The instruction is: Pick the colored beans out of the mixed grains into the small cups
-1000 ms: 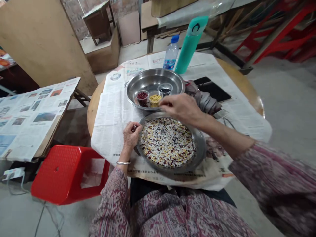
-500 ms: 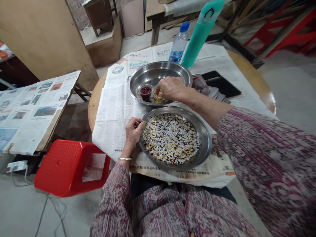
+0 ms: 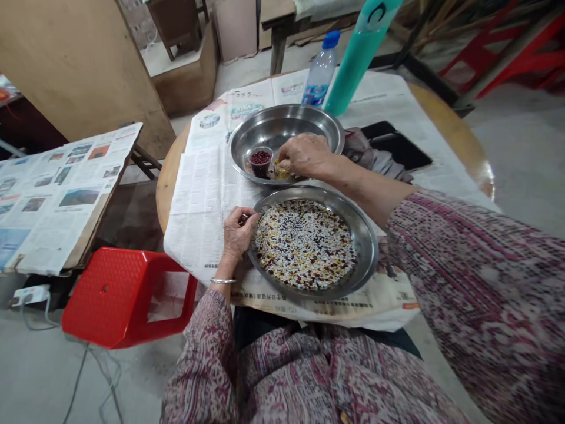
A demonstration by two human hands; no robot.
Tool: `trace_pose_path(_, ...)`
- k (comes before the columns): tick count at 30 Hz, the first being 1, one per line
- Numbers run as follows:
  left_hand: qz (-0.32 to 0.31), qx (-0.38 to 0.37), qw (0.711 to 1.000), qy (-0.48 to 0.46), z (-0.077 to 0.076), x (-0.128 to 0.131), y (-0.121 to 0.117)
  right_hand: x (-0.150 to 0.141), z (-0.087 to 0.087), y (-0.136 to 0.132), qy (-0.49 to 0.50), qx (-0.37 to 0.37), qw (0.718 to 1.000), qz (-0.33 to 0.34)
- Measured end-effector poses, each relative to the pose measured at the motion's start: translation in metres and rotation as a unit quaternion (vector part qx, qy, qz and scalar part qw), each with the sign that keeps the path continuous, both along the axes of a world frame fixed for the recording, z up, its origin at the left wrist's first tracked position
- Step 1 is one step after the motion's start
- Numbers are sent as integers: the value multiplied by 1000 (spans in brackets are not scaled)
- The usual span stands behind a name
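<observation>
The right hand [image 3: 304, 156] is pinched down into a small clear cup of yellow grains [image 3: 282, 172] (fingertips kept low, so spills are avoided), the left hand [image 3: 238, 232] curled closed beside a round steel plate of mixed grains [image 3: 373, 247].

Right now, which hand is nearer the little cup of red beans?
Right hand, just beside the red bean cup; the left hand is farther, by the grain plate.
</observation>
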State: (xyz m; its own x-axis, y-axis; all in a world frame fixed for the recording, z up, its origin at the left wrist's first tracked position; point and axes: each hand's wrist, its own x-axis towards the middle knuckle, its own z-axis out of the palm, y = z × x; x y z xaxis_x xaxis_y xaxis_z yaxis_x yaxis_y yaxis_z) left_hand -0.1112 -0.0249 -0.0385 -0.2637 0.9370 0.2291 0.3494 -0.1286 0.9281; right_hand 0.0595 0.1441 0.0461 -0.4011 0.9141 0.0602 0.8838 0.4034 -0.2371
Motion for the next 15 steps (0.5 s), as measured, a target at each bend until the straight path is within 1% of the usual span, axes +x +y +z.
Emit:
trace_pose_path(7, -2, 1, 1000, -3, -1, 0, 0, 1, -7, 2, 23, 25, 999, 12)
trace_pose_path(9, 1, -3, 1000, 1, -1, 0, 0, 3, -6, -1, 29, 30, 999, 8)
trace_pose_path(13, 3, 0, 1000, -2, -1, 0, 0, 6, 0, -7, 46, 18, 999, -3)
trace_pose_path(15, 2, 2, 1000, -8, -2, 0, 0, 7, 0, -7, 58, 18, 998, -2)
